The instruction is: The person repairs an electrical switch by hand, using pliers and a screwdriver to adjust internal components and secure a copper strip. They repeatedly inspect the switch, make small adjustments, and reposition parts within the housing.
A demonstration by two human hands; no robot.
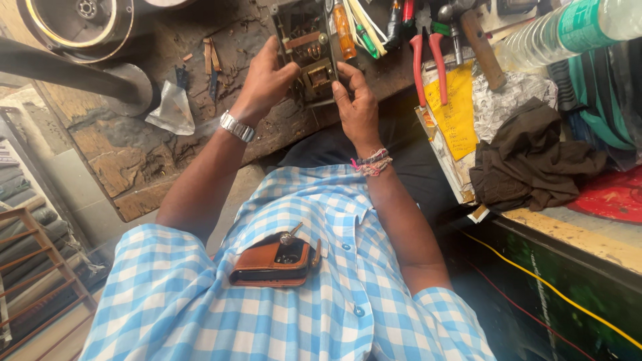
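Left hand (267, 83): up on the left edge of the electrical part (309, 57), thumb and fingers spread along its side and gripping it, metal watch on the wrist.
Right hand (358, 107): on the lower right corner of the same part, fingers curled in and pinching it, thread bands at the wrist.
Electrical part: a dark, boxy frame with copper-coloured coils and a small block in the middle, lying at the near edge of the worn wooden workbench (140, 154), between both hands.
Weight, by the look: metal frame and windings, so likely dense for its bulk and no trouble to keep still.
Stiffness: the frame looks rigid; the wire and small contacts inside look like the delicate bits.
Where to hold: the outer frame edges, where both hands are now, well clear of the coils.
Slip: the bench is grimy, so the metal may be oily; a firm two-sided pinch seems wise.
Around it: an orange-handled screwdriver (344, 33) just right of the part, red-handled pliers (428, 57) further right, then a hammer (478, 43) and a brown cloth (528, 157).
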